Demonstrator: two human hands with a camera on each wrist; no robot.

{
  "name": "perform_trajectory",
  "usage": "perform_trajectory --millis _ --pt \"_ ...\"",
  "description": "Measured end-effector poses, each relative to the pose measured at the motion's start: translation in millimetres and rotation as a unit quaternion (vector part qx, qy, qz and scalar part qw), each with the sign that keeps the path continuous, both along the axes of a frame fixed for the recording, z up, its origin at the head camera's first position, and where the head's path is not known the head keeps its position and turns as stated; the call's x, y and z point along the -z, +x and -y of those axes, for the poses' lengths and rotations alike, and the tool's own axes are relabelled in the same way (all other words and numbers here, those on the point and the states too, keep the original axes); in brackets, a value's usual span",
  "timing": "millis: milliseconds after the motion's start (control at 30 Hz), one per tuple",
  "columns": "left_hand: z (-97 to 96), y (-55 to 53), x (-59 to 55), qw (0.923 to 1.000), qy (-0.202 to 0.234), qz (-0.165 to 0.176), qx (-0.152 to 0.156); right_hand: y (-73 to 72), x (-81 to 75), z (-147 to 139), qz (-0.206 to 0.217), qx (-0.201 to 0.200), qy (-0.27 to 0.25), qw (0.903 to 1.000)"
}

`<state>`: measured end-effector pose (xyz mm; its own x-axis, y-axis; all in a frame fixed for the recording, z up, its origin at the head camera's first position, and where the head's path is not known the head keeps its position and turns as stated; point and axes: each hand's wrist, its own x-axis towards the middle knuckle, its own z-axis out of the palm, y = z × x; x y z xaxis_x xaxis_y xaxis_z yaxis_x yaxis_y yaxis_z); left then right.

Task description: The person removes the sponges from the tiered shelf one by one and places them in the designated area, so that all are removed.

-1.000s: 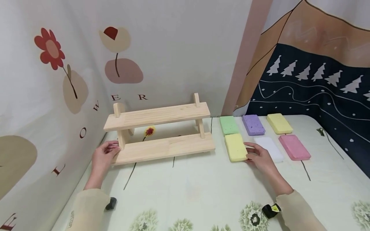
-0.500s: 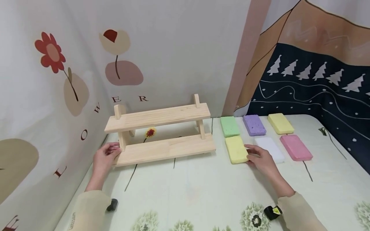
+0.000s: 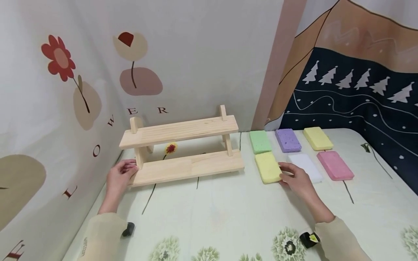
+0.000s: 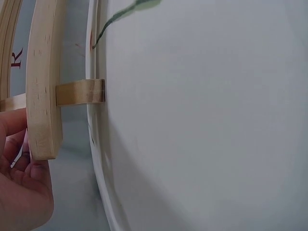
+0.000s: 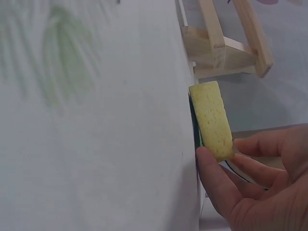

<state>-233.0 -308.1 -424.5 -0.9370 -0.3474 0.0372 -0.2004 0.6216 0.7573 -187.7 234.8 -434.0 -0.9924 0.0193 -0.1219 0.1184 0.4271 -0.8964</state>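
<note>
A two-tier wooden rack [image 3: 183, 170] stands against the back wall, both its shelves bare. At the left end of its lower shelf, my left hand [image 3: 119, 177] grips the board, thumb on top; the left wrist view shows fingers curled at the board's end [image 4: 43, 139]. Over on the right, my right hand [image 3: 297, 181] pinches a yellow sponge [image 3: 267, 168] by its right edge. In the right wrist view the sponge [image 5: 211, 120] sits between thumb and fingers, tilted a little. Behind it lies a green sponge [image 3: 260, 141]; a white sponge [image 3: 305, 167] is partly hidden by the right hand.
A purple sponge [image 3: 288, 140], another yellow sponge [image 3: 318, 138] and a pink sponge [image 3: 335, 165] lie to the right on the flower-printed tablecloth [image 3: 209, 214]. Printed fabric hangs at the left and back, with dark cloth [image 3: 352, 108] at the right.
The view shifts slightly as the head moves. Both hands keep their holds on the rack and the yellow sponge; nothing else has visibly moved.
</note>
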Motion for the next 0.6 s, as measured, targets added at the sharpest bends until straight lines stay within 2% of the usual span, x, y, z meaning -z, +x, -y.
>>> perform_trajectory --millis 200,433,600 --pt "-1.1 -1.1 -1.4 1.0 0.001 -0.001 -0.003 2.2 -1.1 0.1 -0.002 -0.005 0.009 0.9999" --pt "-4.8 -1.9 -2.4 0.9995 -0.001 -0.031 -0.003 6.9 -4.9 0.2 -0.005 -0.008 0.023 0.9997" --pt "-6.8 0.4 -3.6 0.9992 -0.004 -0.037 -0.012 8.0 -4.4 -1.4 -0.006 -0.012 0.029 0.9995"
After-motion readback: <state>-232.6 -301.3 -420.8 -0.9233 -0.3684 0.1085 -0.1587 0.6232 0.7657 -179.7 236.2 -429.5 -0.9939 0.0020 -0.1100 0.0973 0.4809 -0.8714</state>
